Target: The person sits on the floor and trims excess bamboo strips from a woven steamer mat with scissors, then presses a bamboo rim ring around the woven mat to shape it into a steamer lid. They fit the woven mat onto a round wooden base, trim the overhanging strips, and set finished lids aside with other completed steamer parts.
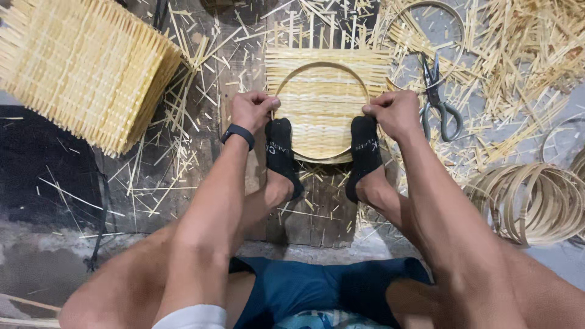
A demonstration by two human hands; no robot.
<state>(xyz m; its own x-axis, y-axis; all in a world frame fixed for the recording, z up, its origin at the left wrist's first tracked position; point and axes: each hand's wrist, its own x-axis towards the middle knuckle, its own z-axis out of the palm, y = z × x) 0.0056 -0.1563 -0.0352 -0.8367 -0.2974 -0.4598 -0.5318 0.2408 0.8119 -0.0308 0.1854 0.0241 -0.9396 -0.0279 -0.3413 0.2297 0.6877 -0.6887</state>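
Head view, looking down at a seated person working on the floor [55, 183]. A square woven bamboo mat [326, 91] lies flat on a wooden board [317, 213], with a round bamboo hoop [321, 65] pressed onto its middle. The left hand [253, 109], a dark band [239, 133] on its wrist, has its fingers [268, 105] curled shut, pinching the hoop and mat at the hoop's left side. The right hand [395, 113] has its fingers [373, 108] closed in the same way on the hoop's right side. Both feet in black socks [281, 152] rest on the near edge of the mat, just inside the two hands, one under each. A pair of scissors [437, 100] lies on the floor just right of the right hand, apart from it. A tall stack of finished woven mats [79, 67] stands at upper left, well apart from the hands. A bundle of loose bamboo hoops [530, 198] lies at right, beside the right forearm. Bamboo splints and offcuts [518, 55] are scattered around the mat, thickest at upper right.
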